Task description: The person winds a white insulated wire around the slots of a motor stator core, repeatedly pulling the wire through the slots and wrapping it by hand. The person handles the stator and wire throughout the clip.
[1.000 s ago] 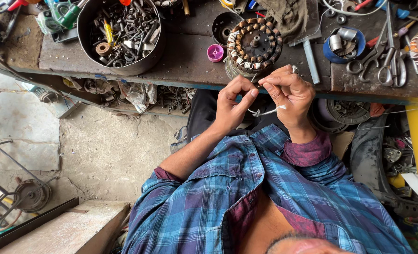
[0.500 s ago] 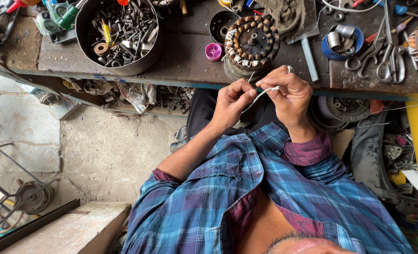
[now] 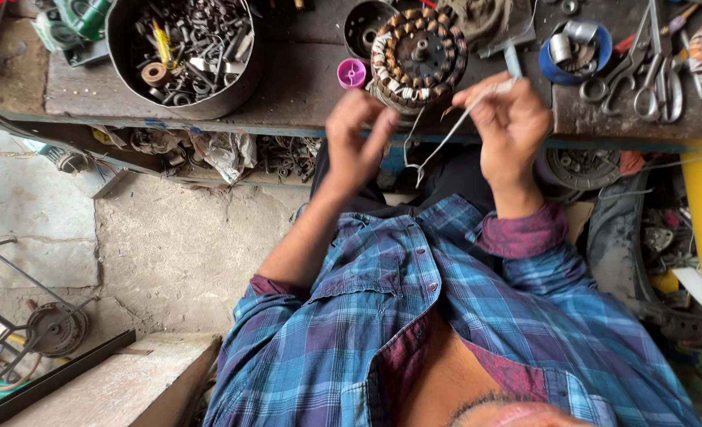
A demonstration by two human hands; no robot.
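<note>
Left hand (image 3: 355,146): fingers spread, holding nothing, just left of the wire (image 3: 442,146). Right hand (image 3: 509,126): fingertips pinched on the wire's upper end; wire hangs down-left between the hands. Beyond, on the bench (image 3: 303,87): stator (image 3: 418,51), bowl (image 3: 181,51) of scrap, scissors (image 3: 643,75).

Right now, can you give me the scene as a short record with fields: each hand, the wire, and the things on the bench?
left hand: raised before the bench edge, fingers pinched; whether it touches the wire is unclear
right hand: pinches one end of the wire
wire: thin, pale, bent; runs down from the right hand to a small hook between the hands
stator: round, with copper coils, on the bench above the hands
bowl: full of small metal parts, far left
scissors: on the bench, right
pink cap: beside the stator
</note>
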